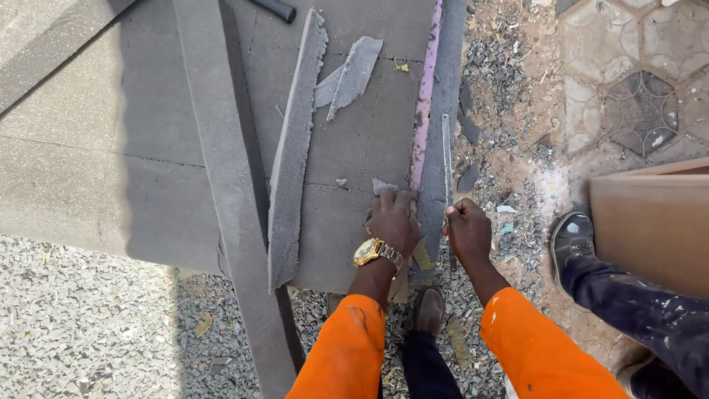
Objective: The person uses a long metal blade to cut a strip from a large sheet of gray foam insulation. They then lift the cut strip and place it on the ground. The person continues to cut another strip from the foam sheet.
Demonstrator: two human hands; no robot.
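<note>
Grey foam sheet point(347, 148) is pressed flat under the left hand point(394, 222), just beside the right hand point(467, 230) closed around a thin saw blade point(447, 159); fingers are judged at risk if the blade jumps sideways.

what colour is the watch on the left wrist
Gold: the wristwatch has a gold band and case, seen best in the head view, just behind the left hand.

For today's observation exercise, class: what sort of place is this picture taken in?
Probably an outdoor work yard or building site. Loose gravel and dirt cover the ground beside patterned paving, and the person's left hand presses a grey foam sheet laid on the ground while the right hand holds a thin blade.
</note>
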